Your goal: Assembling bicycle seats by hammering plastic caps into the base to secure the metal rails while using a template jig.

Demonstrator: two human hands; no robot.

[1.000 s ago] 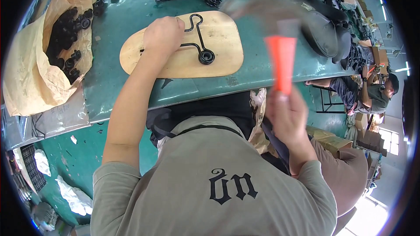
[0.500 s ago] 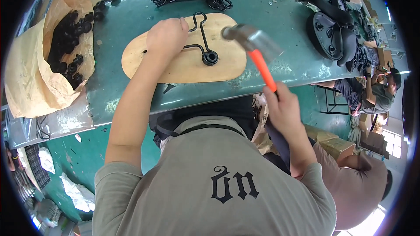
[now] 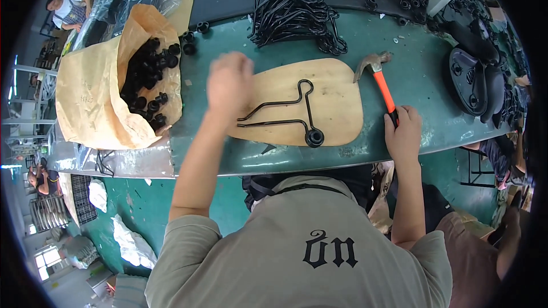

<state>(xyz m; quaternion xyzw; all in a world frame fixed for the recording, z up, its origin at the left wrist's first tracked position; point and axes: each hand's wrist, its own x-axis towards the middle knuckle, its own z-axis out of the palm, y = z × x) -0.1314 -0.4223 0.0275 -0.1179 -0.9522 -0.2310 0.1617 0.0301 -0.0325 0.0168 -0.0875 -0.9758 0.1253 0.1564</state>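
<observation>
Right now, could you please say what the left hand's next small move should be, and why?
Perhaps the left hand should take one black fitting from the paper bag: the two left ends of the bent black rod look bare, the hand is off the rod, and the right hand holds the claw hammer.

The board [image 3: 289,112] is smooth matt wood, the bent rod [image 3: 309,110] glossy black metal, the bag [image 3: 91,94] creased paper.

Hammer [image 3: 382,84]: orange handle [image 3: 384,89], black grip [image 3: 394,116], grey head [image 3: 374,61]. Rod [image 3: 309,108]: black. Board [image 3: 337,100]: tan, dark smudges. Table [image 3: 425,88]: green. Bag [image 3: 94,94]: brown. Shirt [image 3: 268,251]: olive-grey, black print.
</observation>
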